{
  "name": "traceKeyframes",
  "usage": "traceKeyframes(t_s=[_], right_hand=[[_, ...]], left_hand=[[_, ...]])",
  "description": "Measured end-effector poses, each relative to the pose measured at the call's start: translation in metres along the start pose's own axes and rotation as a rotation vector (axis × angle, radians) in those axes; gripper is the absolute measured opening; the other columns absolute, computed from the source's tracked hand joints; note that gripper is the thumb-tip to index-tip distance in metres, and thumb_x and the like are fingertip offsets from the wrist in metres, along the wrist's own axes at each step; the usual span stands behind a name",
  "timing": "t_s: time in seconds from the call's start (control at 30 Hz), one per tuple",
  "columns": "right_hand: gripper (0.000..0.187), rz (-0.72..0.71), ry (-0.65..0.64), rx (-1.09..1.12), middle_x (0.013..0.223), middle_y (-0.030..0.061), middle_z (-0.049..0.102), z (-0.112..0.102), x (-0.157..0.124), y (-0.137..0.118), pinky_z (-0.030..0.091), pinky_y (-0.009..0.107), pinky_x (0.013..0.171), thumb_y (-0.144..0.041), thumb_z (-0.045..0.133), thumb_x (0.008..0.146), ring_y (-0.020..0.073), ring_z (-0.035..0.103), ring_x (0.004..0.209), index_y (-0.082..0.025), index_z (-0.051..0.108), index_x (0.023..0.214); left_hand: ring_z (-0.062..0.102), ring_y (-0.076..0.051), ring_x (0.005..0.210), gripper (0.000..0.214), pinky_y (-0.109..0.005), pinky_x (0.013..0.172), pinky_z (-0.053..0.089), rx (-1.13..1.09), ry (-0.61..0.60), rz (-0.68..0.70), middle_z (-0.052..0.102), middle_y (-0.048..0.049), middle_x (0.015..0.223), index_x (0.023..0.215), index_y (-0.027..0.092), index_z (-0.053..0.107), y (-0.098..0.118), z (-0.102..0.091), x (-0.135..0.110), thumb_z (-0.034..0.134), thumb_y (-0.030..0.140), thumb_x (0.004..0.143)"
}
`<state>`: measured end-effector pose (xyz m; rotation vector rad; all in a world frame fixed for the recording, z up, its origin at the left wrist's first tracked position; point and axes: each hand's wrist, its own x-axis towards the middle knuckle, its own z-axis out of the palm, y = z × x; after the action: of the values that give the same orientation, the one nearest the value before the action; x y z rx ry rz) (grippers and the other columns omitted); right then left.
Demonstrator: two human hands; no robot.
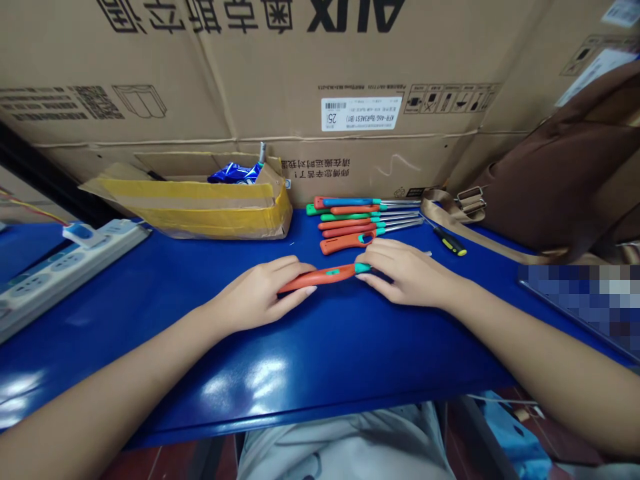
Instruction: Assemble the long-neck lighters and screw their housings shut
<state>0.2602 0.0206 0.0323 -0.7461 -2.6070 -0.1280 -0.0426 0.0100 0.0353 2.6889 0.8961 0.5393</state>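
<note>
— Blue tabletop [320, 360], glossy, with big printed cartons stacked as a wall behind it. What are the hands doing?

— Both rest low on the surface, close together. Between them lies an orange-handled screwdriver [325, 275] with a teal collar, flat on the blue top and running left to right. The left hand [260, 293] curls around the orange end, thumb underneath and fingers draped over the top, so it is gripping the handle loosely. The right hand [407, 270] lies palm down, fingers together, its fingertips touching the teal collar; the metal shaft runs beneath that hand, with only a short bit of the tip showing past it.

— And just past the hands?

— Right beyond the right hand's knuckles there is a row of screwdrivers [365, 217] lying side by side, handles orange, green and blue, shafts pointing right. The nearest orange one lies just beside the right hand's fingers; I cannot tell whether they touch. Right of that row, a small black and yellow screwdriver [450, 241] lies at a slant.

— Further out?

— Beyond the left hand, an open cardboard box [210, 207] bound with yellow tape, something blue and crinkly showing inside it. Well out to the left, a white power strip [60, 267] runs along the table's edge. Out to the right, a brown bag [560, 173] leans against the cartons, its tan strap [450, 207] trailing onto the table near the screwdriver shafts.
</note>
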Motion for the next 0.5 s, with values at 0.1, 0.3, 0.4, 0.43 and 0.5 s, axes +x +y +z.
traceKeyframes(t_s=[0.1,0.3,0.4,0.43,0.5], right_hand=[[0.024,0.068,-0.045,0.053,0.092,0.0113,0.069,-0.005,-0.002,0.008,0.050,0.038,0.082,-0.032,0.048,0.103,0.0240,0.062,0.087,-0.016,0.066,0.101],[0.016,0.175,-0.040,0.116,0.094,0.0085,0.070,-0.006,-0.006,0.017,0.049,0.033,0.078,-0.031,0.054,0.101,0.0223,0.065,0.088,-0.018,0.064,0.099],[0.013,0.171,-0.045,0.166,0.089,0.0062,0.069,-0.002,-0.007,0.017,0.048,0.031,0.073,-0.028,0.056,0.100,0.0199,0.064,0.081,-0.018,0.064,0.097],[0.013,0.159,-0.039,0.182,0.088,0.0060,0.069,-0.001,-0.008,0.016,0.048,0.030,0.072,-0.027,0.055,0.100,0.0193,0.064,0.079,-0.018,0.064,0.097],[0.013,0.146,-0.021,0.198,0.085,0.0054,0.068,0.002,-0.009,0.015,0.047,0.029,0.070,-0.027,0.055,0.100,0.0183,0.063,0.075,-0.018,0.063,0.095]], left_hand=[[0.065,-0.019,0.094,0.029,-0.028,0.084,0.051,-0.050,-0.017,-0.033,0.067,-0.0081,0.107,0.121,0.017,0.061,-0.004,-0.002,0.001,0.049,0.037,0.103],[0.062,-0.016,0.087,0.029,-0.026,0.079,0.050,-0.102,0.062,-0.026,0.066,-0.0062,0.103,0.121,0.016,0.064,-0.012,0.001,0.001,0.057,0.034,0.100],[0.063,-0.016,0.084,0.031,-0.026,0.076,0.050,-0.128,0.107,-0.025,0.066,-0.0065,0.101,0.121,0.015,0.067,-0.013,0.004,0.001,0.062,0.033,0.097],[0.063,-0.016,0.085,0.031,-0.026,0.076,0.051,-0.145,0.122,-0.026,0.067,-0.0066,0.101,0.122,0.015,0.068,-0.013,0.005,0.001,0.063,0.032,0.097],[0.064,-0.016,0.086,0.031,-0.027,0.079,0.052,-0.187,0.156,-0.025,0.067,-0.0065,0.103,0.124,0.016,0.069,-0.014,0.006,0.000,0.064,0.030,0.097]])
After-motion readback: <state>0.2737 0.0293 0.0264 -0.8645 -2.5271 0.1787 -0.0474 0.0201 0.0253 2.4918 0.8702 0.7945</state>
